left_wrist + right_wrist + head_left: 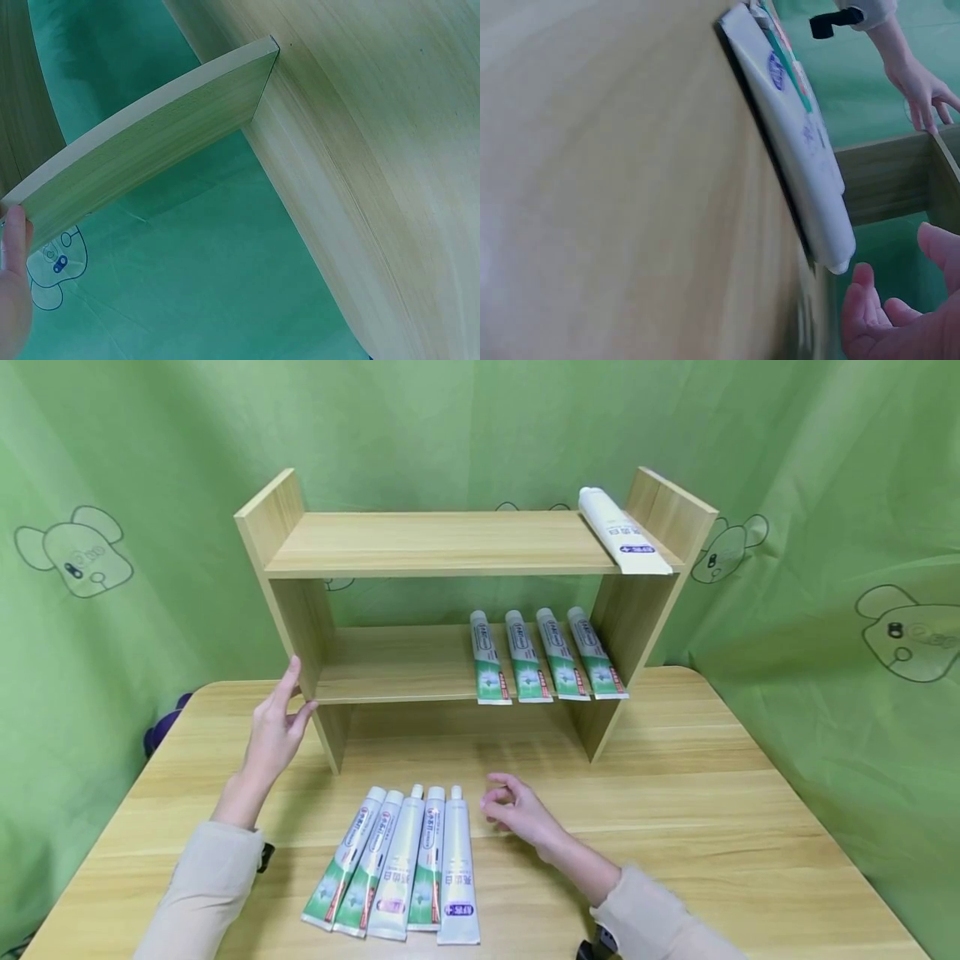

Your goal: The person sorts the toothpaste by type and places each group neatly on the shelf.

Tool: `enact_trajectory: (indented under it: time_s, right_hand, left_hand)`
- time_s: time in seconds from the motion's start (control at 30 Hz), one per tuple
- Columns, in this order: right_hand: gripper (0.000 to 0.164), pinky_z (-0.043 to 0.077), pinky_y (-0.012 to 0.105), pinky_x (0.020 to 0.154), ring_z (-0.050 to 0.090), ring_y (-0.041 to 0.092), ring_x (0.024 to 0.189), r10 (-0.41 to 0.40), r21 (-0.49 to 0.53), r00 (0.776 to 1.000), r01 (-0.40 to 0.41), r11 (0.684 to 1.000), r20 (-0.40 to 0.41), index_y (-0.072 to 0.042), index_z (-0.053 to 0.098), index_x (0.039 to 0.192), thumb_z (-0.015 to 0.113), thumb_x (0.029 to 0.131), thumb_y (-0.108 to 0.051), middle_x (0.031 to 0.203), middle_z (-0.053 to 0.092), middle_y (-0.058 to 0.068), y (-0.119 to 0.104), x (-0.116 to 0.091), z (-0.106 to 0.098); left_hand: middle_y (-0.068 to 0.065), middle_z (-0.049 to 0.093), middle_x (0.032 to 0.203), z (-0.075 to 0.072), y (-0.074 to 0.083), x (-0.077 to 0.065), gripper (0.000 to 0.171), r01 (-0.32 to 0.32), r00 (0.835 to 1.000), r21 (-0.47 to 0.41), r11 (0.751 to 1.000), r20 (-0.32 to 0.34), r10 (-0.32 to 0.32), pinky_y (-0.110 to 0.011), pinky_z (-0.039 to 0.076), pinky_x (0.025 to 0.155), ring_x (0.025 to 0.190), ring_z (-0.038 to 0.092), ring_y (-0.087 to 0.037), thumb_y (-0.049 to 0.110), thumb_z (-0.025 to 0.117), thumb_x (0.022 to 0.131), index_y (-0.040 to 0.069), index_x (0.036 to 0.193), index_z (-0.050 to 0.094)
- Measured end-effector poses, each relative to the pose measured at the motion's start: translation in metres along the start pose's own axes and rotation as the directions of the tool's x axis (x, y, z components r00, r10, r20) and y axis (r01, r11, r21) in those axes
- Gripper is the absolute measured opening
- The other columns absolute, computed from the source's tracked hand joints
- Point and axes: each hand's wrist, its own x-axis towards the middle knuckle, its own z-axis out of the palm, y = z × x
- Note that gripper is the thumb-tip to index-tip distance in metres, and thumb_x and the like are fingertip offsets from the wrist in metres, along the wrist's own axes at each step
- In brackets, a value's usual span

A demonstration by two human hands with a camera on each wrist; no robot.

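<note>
My left hand (272, 735) rests at the left side panel (296, 602) of a wooden shelf, fingers fairly straight, thumb at the panel's front edge near the middle board. In the left wrist view, a finger (15, 238) touches a board's edge. My right hand (525, 814) hovers over the table with loosely bent fingers and holds nothing. Left of it lie toothpaste tubes side by side, caps toward the shelf: three green-and-white ones (345, 860) and two white ones, the nearest a white tube (458, 868). In the right wrist view, the right hand (900, 322) is just beyond this tube's cap.
Several green-and-white toothpaste tubes (522, 656) lie in a row on the right half of the middle board (397, 664). A white toothpaste tube (622, 531) lies at the right end of the top board (435, 539). A green curtain (465, 427) hangs behind the wooden table (720, 827).
</note>
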Motion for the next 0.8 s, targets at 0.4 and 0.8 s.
enact_trajectory:
  time_s: [0.4,0.8]
  right_hand:
    - [0.066,0.056,0.033,0.069,0.057,0.021,0.081,0.044,-0.029,0.991,-0.041,0.999,0.128,0.007,0.03,0.135,0.065,0.083,-0.016,0.106,0.053,0.016,0.009,-0.006,0.009]
    - [0.072,0.058,0.035,0.072,0.058,0.019,0.081,0.067,-0.006,0.984,-0.067,0.998,0.163,0.011,0.024,0.136,0.065,0.082,-0.013,0.102,0.051,0.013,0.015,-0.007,0.015]
  left_hand:
    - [-0.032,0.046,0.126,0.0,0.002,0.0,0.085,0.013,1.0,0.002,1.0,-0.011,-0.013,-0.037,0.056,0.055,0.089,0.058,-0.047,-0.019,0.062,0.073,0.015,0.143,0.028]
    - [-0.033,0.045,0.125,0.0,0.001,-0.001,0.085,0.011,1.0,0.014,1.0,-0.002,-0.011,-0.036,0.057,0.055,0.089,0.059,-0.046,-0.019,0.062,0.073,0.014,0.143,0.027]
